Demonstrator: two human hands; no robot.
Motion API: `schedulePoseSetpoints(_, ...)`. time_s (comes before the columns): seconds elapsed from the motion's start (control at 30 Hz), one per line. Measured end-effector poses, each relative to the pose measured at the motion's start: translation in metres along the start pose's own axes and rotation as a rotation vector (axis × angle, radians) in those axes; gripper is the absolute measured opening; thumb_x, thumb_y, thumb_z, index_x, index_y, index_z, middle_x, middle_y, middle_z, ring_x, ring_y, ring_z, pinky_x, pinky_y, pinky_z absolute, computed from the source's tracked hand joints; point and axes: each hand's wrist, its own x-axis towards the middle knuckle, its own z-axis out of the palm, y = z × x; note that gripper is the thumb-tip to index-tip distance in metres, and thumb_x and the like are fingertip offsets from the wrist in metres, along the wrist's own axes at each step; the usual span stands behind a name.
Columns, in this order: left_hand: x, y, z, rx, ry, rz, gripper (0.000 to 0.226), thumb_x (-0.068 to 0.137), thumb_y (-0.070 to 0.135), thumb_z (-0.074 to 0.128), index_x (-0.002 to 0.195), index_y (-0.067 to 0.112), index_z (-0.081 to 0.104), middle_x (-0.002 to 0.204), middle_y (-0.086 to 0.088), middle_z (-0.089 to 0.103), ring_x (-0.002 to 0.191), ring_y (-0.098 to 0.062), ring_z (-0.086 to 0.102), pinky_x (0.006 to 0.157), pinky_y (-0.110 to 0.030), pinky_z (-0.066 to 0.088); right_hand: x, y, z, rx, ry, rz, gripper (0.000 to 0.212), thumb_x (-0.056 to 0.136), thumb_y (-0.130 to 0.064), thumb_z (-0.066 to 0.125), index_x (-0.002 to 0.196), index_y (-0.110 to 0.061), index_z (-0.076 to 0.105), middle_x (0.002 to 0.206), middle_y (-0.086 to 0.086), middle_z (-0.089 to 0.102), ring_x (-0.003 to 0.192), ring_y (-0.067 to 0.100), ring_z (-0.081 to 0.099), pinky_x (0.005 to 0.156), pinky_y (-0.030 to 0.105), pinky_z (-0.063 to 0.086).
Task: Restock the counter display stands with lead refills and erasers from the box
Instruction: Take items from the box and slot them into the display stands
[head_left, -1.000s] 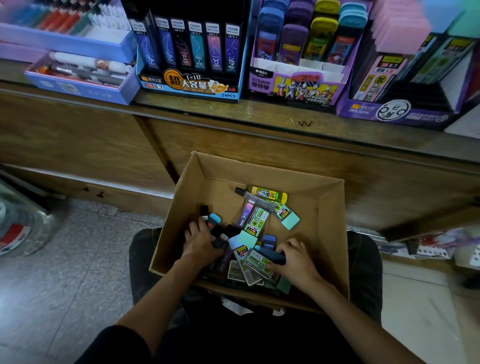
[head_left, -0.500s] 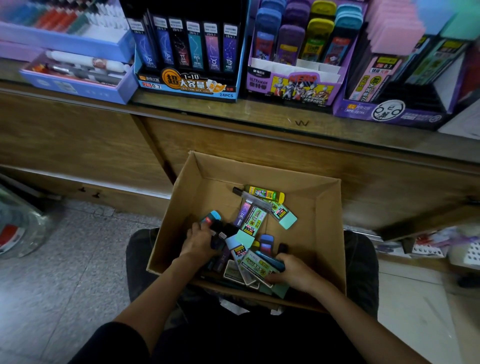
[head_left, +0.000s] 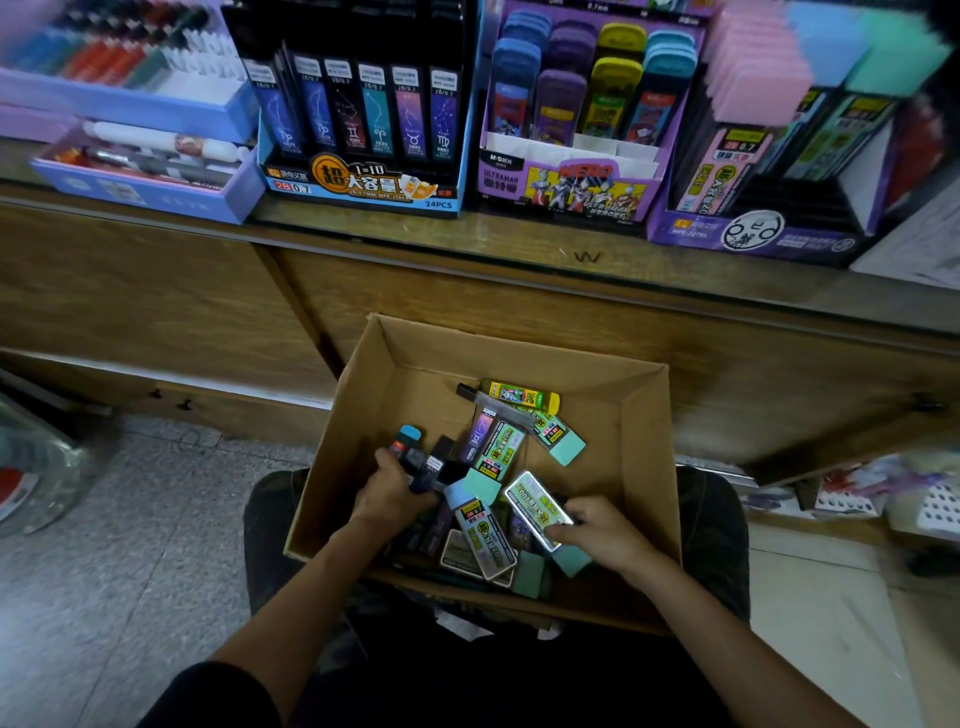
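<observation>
Pinching a green-labelled lead refill case (head_left: 535, 506) in the right hand (head_left: 597, 530), now tipped up off the pile, flatter and lower half a second ago. Clutching a bundle of dark cases (head_left: 423, 465) in the left hand (head_left: 389, 493), fingers curled round them, placed much as before. Both hands inside the cardboard box (head_left: 644, 441), apart, one on each side of the heap. More cases loose in the box: a yellow case (head_left: 519, 397) by the far wall, mint-capped ones (head_left: 566, 447) just below. Box on the lap, beneath the wooden surface (head_left: 519, 244). Up there, a black-and-blue display stand (head_left: 363, 176), a purple stand (head_left: 571, 182) of coloured cases, and another purple stand (head_left: 753, 236) further right.
</observation>
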Motion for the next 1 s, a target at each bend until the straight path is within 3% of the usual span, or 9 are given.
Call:
schedulePoseSetpoints(0.07, 0.002, 0.002, -0.002, -0.086, 0.011, -0.018, 0.059, 0.078, 0.016, 0.073, 0.12, 0.003, 0.033, 0.109, -0.014, 0.058, 0.106, -0.033, 0.058, 0.085, -0.038, 0.047, -0.003, -0.004, -0.002, 0.05, 0.034, -0.02, 0.001, 0.086, -0.014, 0.066, 0.085, -0.013, 0.065, 0.082, 0.002, 0.067, 0.071, 0.009, 0.061, 0.06, 0.02, 0.043)
schedulePoseSetpoints(0.13, 0.002, 0.007, -0.005, -0.201, 0.02, 0.016, 0.048, 0.081, 0.013, 0.07, 0.119, 0.003, 0.042, 0.102, -0.009, 0.06, 0.104, -0.031, 0.06, 0.083, -0.034, 0.048, -0.006, -0.01, -0.003, 0.124, 0.075, -0.042, 0.007, 0.087, -0.013, 0.064, 0.092, -0.008, 0.065, 0.084, 0.004, 0.067, 0.07, 0.011, 0.06, 0.06, 0.021, 0.043)
schedulePoseSetpoints(0.23, -0.007, 0.02, -0.009, -0.524, -0.062, 0.044, 0.027, 0.085, 0.01, 0.066, 0.111, 0.007, 0.055, 0.106, -0.013, 0.066, 0.098, -0.026, 0.063, 0.084, -0.035, 0.051, -0.012, -0.025, -0.004, 0.312, 0.1, -0.082, 0.016, 0.088, -0.007, 0.063, 0.103, -0.002, 0.065, 0.087, 0.005, 0.068, 0.07, 0.009, 0.061, 0.056, 0.016, 0.046)
schedulePoseSetpoints(0.33, -0.024, 0.036, -0.007, -0.769, -0.107, 0.036, 0.009, 0.087, 0.009, 0.063, 0.096, 0.01, 0.06, 0.096, -0.014, 0.069, 0.094, -0.027, 0.065, 0.08, -0.034, 0.053, -0.018, -0.044, -0.004, 0.443, 0.109, -0.134, 0.018, 0.087, -0.004, 0.062, 0.105, -0.005, 0.065, 0.089, 0.006, 0.07, 0.073, 0.012, 0.064, 0.058, 0.016, 0.048)
schedulePoseSetpoints(0.43, -0.034, 0.052, -0.002, -0.928, -0.167, 0.039, 0.031, 0.089, 0.009, 0.06, 0.115, -0.006, 0.054, 0.097, -0.018, 0.069, 0.091, -0.029, 0.065, 0.087, -0.042, 0.052, -0.023, -0.061, -0.002, 0.551, 0.114, -0.178, 0.021, 0.086, -0.004, 0.063, 0.106, -0.006, 0.066, 0.093, 0.007, 0.072, 0.077, 0.013, 0.068, 0.062, 0.019, 0.051)
schedulePoseSetpoints(0.63, -0.045, 0.078, 0.004, -1.072, -0.193, 0.126, 0.042, 0.088, 0.032, 0.06, 0.115, 0.001, 0.059, 0.09, -0.012, 0.067, 0.091, -0.029, 0.063, 0.085, -0.044, 0.051, -0.027, -0.085, 0.005, 0.659, 0.126, -0.192, 0.027, 0.084, -0.005, 0.065, 0.111, -0.009, 0.065, 0.101, 0.008, 0.072, 0.089, 0.021, 0.069, 0.072, 0.028, 0.055)
schedulePoseSetpoints(0.77, -0.044, 0.082, 0.002, -0.924, -0.119, 0.258, 0.049, 0.072, 0.043, 0.071, 0.106, 0.008, 0.064, 0.098, -0.009, 0.071, 0.096, -0.026, 0.067, 0.089, -0.047, 0.052, -0.029, -0.092, 0.003, 0.658, 0.143, -0.217, 0.031, 0.084, -0.006, 0.066, 0.114, -0.012, 0.064, 0.104, 0.006, 0.071, 0.097, 0.021, 0.067, 0.088, 0.035, 0.052)
schedulePoseSetpoints(0.87, -0.042, 0.084, 0.0, -0.885, -0.126, 0.284, 0.059, 0.062, 0.045, 0.078, 0.11, 0.013, 0.064, 0.103, -0.005, 0.072, 0.097, -0.021, 0.069, 0.084, -0.038, 0.055, -0.032, -0.096, 0.001, 0.652, 0.129, -0.268, 0.029, 0.082, -0.006, 0.068, 0.107, -0.02, 0.065, 0.096, -0.004, 0.071, 0.088, 0.008, 0.068, 0.076, 0.021, 0.053)
schedulePoseSetpoints(1.0, -0.042, 0.085, -0.002, -0.873, -0.168, 0.297, 0.044, 0.068, 0.033, 0.076, 0.106, 0.013, 0.068, 0.1, -0.009, 0.073, 0.091, -0.024, 0.071, 0.076, -0.035, 0.058, -0.034, -0.1, -0.001, 0.576, 0.113, -0.302, 0.021, 0.081, -0.009, 0.071, 0.092, -0.026, 0.064, 0.086, -0.007, 0.07, 0.074, 0.0, 0.068, 0.059, 0.012, 0.049)
